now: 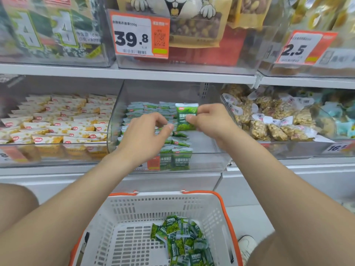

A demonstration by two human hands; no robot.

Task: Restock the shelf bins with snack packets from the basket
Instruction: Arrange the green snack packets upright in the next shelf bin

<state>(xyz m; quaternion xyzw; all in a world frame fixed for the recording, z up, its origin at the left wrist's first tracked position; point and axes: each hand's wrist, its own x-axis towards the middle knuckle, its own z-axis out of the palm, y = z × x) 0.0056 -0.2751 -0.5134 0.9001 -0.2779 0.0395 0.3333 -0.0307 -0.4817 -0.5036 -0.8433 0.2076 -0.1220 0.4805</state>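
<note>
The right hand (211,121) pinches a green snack packet (185,117) by its right edge, thumb and fingertips closed on the film, and holds it upright above the clear bin (207,160). The left hand (146,135) hangs just beside it with its fingers curled down over the rows of green packets (146,108). I cannot tell whether it grips one.

The packet looks light and soft: a small pillow pouch of glossy film that is likely slippery and easily creased. The flat sealed edges or the two side edges look like the best places to grip. The filling may crush if the middle is squeezed.

More of the same packets (182,240) lie loose in the white basket (192,196) below.
</note>
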